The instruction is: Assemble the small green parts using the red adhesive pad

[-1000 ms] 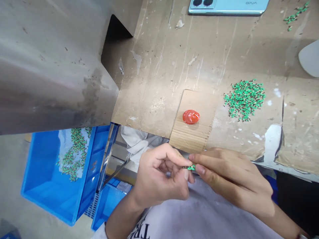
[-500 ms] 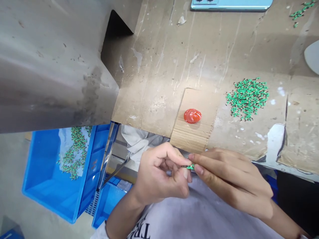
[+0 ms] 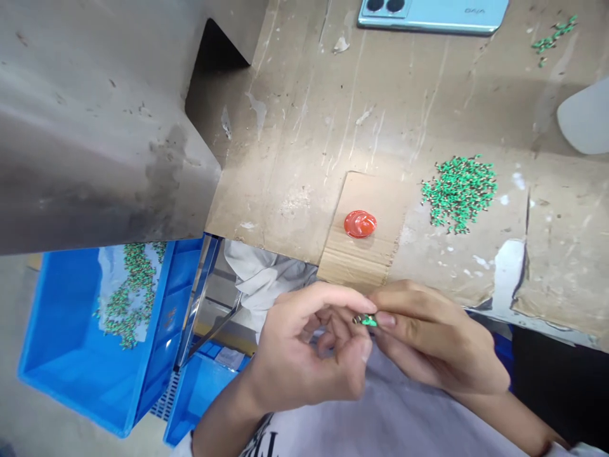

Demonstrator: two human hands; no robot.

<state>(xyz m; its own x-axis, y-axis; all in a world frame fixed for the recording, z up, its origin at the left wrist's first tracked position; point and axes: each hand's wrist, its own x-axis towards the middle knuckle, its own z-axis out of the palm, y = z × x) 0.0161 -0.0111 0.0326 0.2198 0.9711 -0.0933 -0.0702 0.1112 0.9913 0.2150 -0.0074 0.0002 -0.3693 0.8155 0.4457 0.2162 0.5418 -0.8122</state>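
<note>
In front of my chest both hands meet at the fingertips around a few tiny green parts [image 3: 368,320] with brass-coloured ends. My left hand [image 3: 311,349] is curled, its index fingertip against the parts and its thumb a little below them. My right hand [image 3: 435,336] pinches at their right side with thumb and fingers pressed together. The fingers partly hide the parts, so their exact number cannot be told. Beyond the hands, a small red oval dish [image 3: 360,224] sits on a cardboard piece [image 3: 354,263]. A pile of similar green parts [image 3: 459,192] lies to its right.
A metal housing [image 3: 95,139] stands at the left. Below it a blue bin [image 3: 71,355] holds more green parts on a white sheet. A light-blue phone [image 3: 438,18], a few loose green parts [image 3: 554,39] and a white rounded object [image 3: 586,119] lie on the cardboard-covered table [image 3: 285,165].
The left thumb has dropped away from the index fingertip, showing more of the green parts. The right fingers have closed in from lying flat to a pinch. The whole view has shifted slightly.
</note>
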